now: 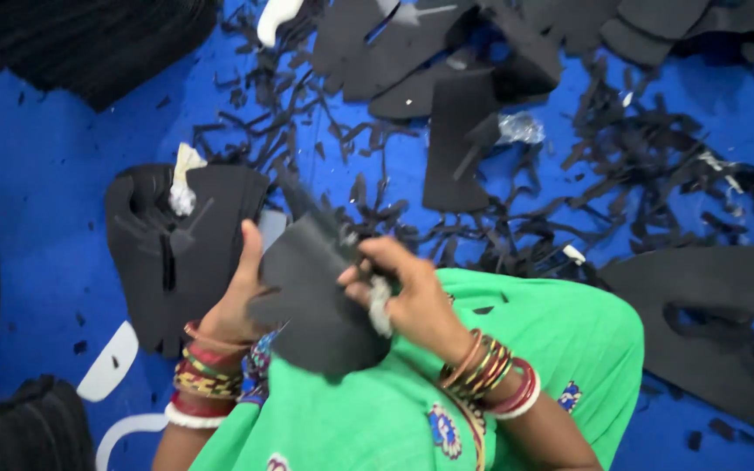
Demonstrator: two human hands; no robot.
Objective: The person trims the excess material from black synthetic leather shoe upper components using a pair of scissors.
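The left hand's grip and the right hand's grip both clasp one black foam piece, held between them above the green lap.

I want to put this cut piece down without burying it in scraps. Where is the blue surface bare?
Barest is the blue surface at far left, between the dark stack at top left and the stacked black pieces beside the left hand. A smaller bare strip lies at lower right. The top and middle right are crowded with black trimmings.
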